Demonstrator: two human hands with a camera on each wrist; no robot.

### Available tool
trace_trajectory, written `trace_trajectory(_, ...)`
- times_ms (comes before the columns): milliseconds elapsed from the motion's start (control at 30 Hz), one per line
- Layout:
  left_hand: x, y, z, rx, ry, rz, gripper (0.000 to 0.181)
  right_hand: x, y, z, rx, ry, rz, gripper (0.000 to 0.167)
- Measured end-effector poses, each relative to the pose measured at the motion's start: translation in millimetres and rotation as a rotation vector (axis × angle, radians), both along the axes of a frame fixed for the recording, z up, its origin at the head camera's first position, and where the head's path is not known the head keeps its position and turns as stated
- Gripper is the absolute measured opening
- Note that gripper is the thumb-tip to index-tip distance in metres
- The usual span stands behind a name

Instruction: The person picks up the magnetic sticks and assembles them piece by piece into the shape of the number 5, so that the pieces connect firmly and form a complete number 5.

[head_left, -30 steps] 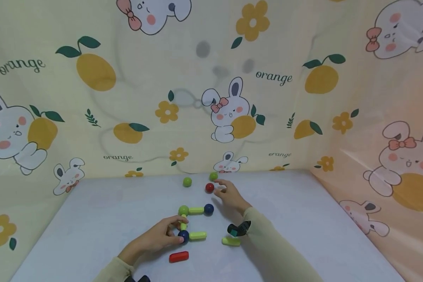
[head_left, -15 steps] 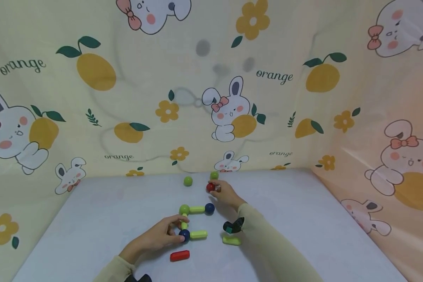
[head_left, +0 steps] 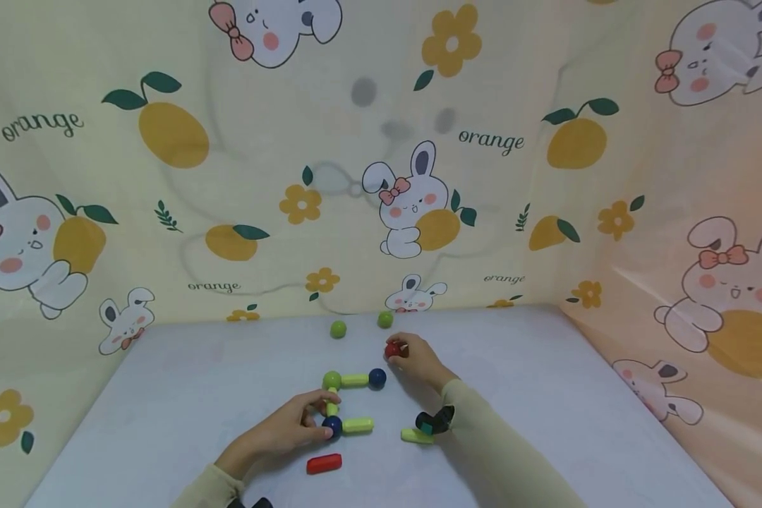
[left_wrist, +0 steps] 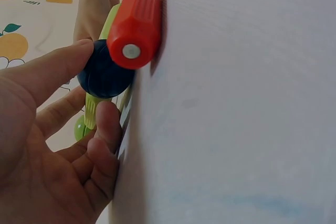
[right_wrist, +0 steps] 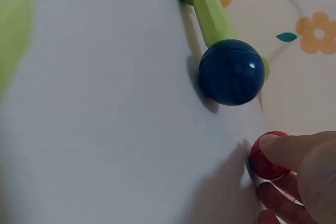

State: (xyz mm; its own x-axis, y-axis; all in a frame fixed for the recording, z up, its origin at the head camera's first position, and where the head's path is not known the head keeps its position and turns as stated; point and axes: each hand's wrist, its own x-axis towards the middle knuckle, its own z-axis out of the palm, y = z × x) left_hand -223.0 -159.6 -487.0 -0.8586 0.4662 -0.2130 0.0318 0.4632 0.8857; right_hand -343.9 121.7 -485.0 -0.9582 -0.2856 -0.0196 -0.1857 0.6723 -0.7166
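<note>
My right hand (head_left: 422,361) pinches a red ball (head_left: 391,350) between thumb and fingers; the right wrist view shows the thumb across the red ball (right_wrist: 266,156). My left hand (head_left: 286,425) holds a near blue ball (head_left: 332,426), thumb on it and fingers around the light-green rod (head_left: 332,408) behind. That rod joins the blue ball to a green ball (head_left: 331,379). From the green ball another light-green rod (head_left: 354,380) runs right to a second blue ball (head_left: 377,379). A further rod (head_left: 358,425) sticks out right from the held blue ball, its far end bare.
Two loose green balls (head_left: 338,329) lie near the back of the white table (head_left: 228,367). A red rod (head_left: 324,463) lies near me, in front of the joined pieces. A loose light-green rod (head_left: 415,436) lies under my right wrist. A patterned cloth (head_left: 260,141) walls the back and sides.
My right hand has closed its fingers on the red ball and drawn it slightly right and nearer, away from the back green ball. The left hand stays in place.
</note>
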Motion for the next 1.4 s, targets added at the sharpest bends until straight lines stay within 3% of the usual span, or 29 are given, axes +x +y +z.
trace_trajectory(433,1.7,0.9,3.1,0.012,0.014,-0.01,0.052,28.7,16,-8.9,-0.152,0.017,-0.009,0.036)
trace_trajectory(667,1.7,0.7,2.6,0.012,0.02,-0.015,0.052,37.9,24,-10.7,-0.178,0.016,-0.005,0.035)
trace_trajectory(833,2.0,0.5,2.5,0.017,0.011,-0.009,0.052,42.7,29,-5.2,-0.165,0.003,0.015,0.036)
trace_trajectory(1400,1.3,-1.7,0.2,0.024,0.024,-0.017,0.052,61.4,27,22.3,-0.141,0.023,0.196,0.036)
